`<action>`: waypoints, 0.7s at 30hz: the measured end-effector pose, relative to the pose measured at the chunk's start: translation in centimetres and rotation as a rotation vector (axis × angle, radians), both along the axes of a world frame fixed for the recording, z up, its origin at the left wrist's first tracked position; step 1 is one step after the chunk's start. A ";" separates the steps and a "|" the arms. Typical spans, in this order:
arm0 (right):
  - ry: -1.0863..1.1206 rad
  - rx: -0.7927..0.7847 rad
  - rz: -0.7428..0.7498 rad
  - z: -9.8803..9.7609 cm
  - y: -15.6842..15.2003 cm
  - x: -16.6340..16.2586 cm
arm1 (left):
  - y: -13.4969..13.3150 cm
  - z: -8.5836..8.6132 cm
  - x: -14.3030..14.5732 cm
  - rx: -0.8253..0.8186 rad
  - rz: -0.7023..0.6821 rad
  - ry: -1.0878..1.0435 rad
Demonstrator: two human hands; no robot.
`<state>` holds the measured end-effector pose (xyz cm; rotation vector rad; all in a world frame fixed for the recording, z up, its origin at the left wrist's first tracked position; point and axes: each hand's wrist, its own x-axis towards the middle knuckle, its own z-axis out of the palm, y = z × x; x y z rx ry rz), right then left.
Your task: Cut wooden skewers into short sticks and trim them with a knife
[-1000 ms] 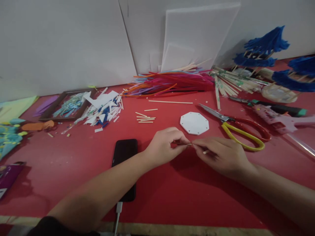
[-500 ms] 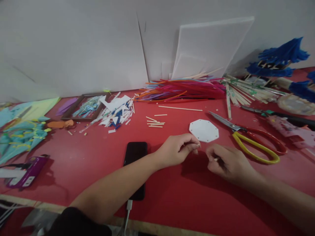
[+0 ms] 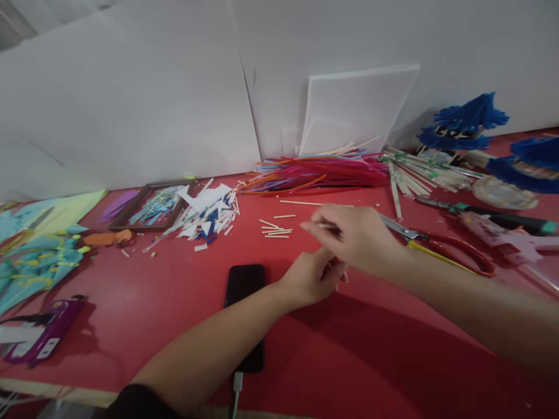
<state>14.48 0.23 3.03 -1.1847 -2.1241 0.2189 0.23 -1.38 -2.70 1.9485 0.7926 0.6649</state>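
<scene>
Right hand (image 3: 356,238) has swung across the left hand (image 3: 311,280), towards short sticks (image 3: 278,237) lying midway between the table's (image 3: 152,314) front and back edges. Fingers curl, but I cannot tell what either grip holds. Apparently reaching; slim sticks call for a fine pinch.

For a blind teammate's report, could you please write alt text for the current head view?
A person's right hand partly covers the left hand, near short thin sticks on a red table; a phone lies partly under the left forearm, with scissors at right.
</scene>
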 end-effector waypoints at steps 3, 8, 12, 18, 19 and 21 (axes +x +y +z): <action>-0.026 -0.093 0.045 0.9 3.3 -2.9 | 0.0 -0.5 0.1 -0.057 -0.009 -0.128; 0.056 -0.129 0.087 0.3 3.5 -1.8 | 0.7 -1.3 0.6 -0.047 0.090 -0.227; 0.432 -0.340 0.069 -1.5 0.3 2.4 | 1.1 -1.3 0.3 0.078 0.177 -0.196; 0.621 -0.420 -0.067 -4.7 -3.7 5.5 | 0.8 -0.7 -0.4 0.247 0.185 -0.084; 0.561 -0.387 -0.105 -5.0 -3.8 5.6 | 0.8 -0.6 -0.4 0.231 0.199 -0.081; 0.451 -0.287 -0.134 -5.5 -3.8 5.7 | 0.8 -0.4 -0.3 0.185 0.225 -0.086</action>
